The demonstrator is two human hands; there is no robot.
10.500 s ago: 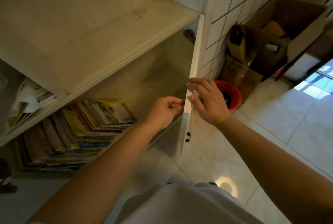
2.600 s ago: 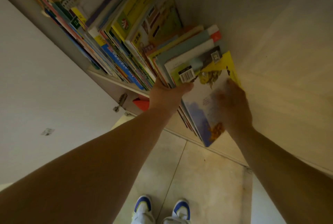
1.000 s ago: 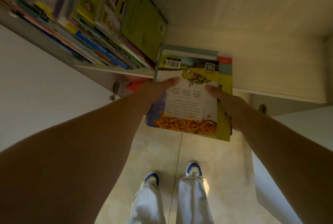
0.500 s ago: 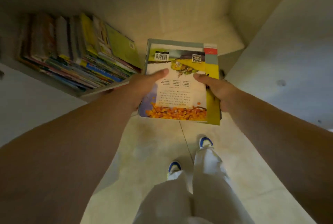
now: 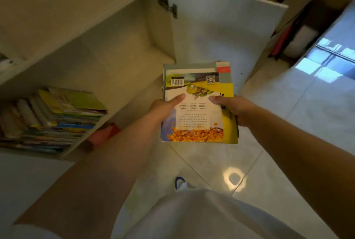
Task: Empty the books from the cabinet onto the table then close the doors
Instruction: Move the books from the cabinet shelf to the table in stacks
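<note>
Small stack of thin colourful paperback books (image 5: 197, 104) held flat over pale glossy tiled floor (image 5: 288, 119), out in front of open pale wooden cabinet (image 5: 115, 50); top cover showing barcode, QR code, orange leaves. Left hand (image 5: 163, 110) gripping stack's left edge, thumb on top cover; right hand (image 5: 233, 109) gripping right edge, thumb likewise on top, remaining fingers hidden beneath. Remaining leaning row of colourful books (image 5: 51, 117) at left end of lower cabinet shelf; white cabinet door (image 5: 221, 31) swung open at right, metal hinge (image 5: 168, 7) at its inner edge; blue-trimmed shoe (image 5: 179, 183) on floor below.
</note>
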